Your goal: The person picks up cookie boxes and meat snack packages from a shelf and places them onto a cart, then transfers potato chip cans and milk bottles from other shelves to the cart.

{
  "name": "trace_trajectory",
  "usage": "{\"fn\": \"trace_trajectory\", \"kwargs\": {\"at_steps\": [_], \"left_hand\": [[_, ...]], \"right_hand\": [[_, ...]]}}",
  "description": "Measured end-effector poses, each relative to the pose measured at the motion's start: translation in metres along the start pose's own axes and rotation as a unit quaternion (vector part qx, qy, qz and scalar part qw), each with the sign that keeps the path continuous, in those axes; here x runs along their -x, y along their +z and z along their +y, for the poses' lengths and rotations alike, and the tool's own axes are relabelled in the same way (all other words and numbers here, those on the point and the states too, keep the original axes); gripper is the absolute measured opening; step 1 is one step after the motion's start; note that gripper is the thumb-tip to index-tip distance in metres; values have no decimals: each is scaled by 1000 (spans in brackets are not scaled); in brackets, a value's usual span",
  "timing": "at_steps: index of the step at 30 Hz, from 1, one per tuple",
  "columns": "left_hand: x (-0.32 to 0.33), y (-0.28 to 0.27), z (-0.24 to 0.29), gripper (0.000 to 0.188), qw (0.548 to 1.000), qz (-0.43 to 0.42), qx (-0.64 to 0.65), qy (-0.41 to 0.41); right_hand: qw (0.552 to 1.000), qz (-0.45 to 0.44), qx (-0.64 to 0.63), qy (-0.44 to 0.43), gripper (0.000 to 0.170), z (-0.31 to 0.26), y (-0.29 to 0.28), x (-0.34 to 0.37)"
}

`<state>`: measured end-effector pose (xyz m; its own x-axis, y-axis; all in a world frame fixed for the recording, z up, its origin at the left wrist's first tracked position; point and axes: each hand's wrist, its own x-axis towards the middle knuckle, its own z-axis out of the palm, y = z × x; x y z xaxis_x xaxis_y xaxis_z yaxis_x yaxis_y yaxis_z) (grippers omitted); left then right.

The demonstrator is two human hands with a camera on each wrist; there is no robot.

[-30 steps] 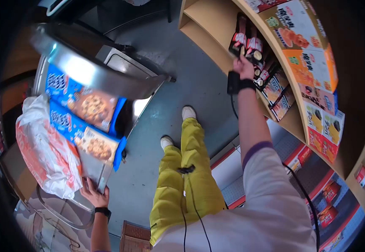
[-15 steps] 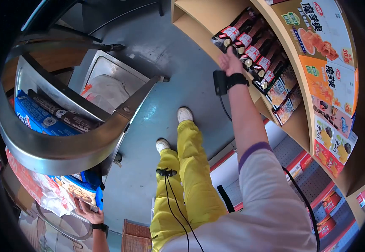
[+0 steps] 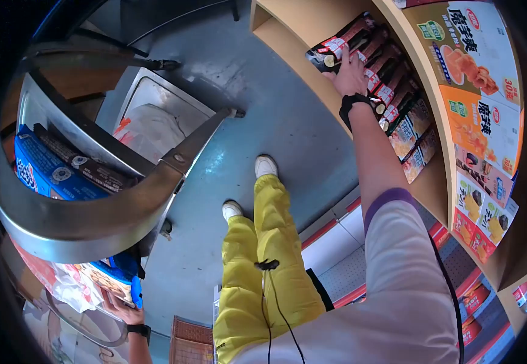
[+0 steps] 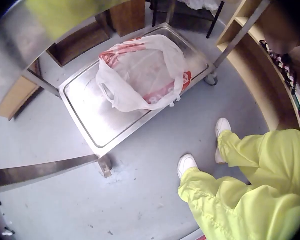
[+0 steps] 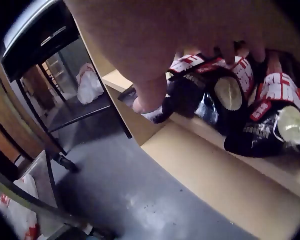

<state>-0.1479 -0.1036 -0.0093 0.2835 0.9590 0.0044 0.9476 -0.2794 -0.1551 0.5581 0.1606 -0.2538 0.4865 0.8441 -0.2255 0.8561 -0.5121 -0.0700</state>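
In the head view my right hand point(image 3: 349, 76) lies over a row of black, red and white snack packs point(image 3: 386, 92) on the wooden shelf. The right wrist view shows its fingers extended across the tops of the packs point(image 5: 262, 120), with the thumb at the near end of the leftmost one. My left hand point(image 3: 124, 310) grips the near edge of the metal cart point(image 3: 87, 233), close beside a blue cookie pack point(image 3: 136, 292). Part of that hand is hidden by the packs. It does not show in the left wrist view.
A white-and-red plastic bag point(image 4: 140, 75) sits on the cart's lower tray point(image 4: 87, 117). Blue and brown packs point(image 3: 54, 170) stand behind the cart's curved rail. Printed snack boxes point(image 3: 485, 130) line the shelf's right side. Yellow-trousered legs point(image 3: 275, 224) stand between cart and shelf.
My right hand has turned palm down and reached farther over the packs; earlier its fingers were at one pack's near end. The head view has shifted over the cart, and the left hand stays at its edge.
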Motion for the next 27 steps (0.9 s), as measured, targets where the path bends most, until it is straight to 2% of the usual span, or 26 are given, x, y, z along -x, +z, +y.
{"fn": "trace_trajectory", "kwargs": {"at_steps": [5,7,8,12,15,17,19,21,22,24,26,27], "left_hand": [[8,3,-8,78,1000,6,1,-2],[13,3,-12,79,1000,4,23,-5],[17,4,-14,79,1000,8,22,-9],[19,10,-15,79,999,34,-28,4],[23,11,-13,81,998,21,18,-58],[26,12,-16,81,998,27,15,-49],[34,12,-24,102,996,0,51,-68],[43,15,-31,102,994,-11,56,-92],[47,16,-33,103,991,-23,61,-117],[51,16,-33,104,990,-18,76,-118],[56,16,-32,105,989,-13,89,-119],[60,18,-31,100,982,-10,106,-157]], "right_hand": [[993,43,96,-50,87,2,10,-11],[990,36,123,-52,81,2,9,-20],[988,61,132,-59,75,3,10,-23],[989,49,129,-48,70,5,7,-28],[995,45,81,-23,69,14,13,-29],[995,48,88,-23,72,21,17,-31],[994,52,93,-24,75,20,17,-32],[995,93,28,-12,81,16,14,-32],[995,93,29,-11,81,11,11,-32],[993,110,16,-36,90,3,5,-36],[995,84,30,-46,88,-6,2,-37],[996,57,45,-57,87,-6,5,-39]]}}
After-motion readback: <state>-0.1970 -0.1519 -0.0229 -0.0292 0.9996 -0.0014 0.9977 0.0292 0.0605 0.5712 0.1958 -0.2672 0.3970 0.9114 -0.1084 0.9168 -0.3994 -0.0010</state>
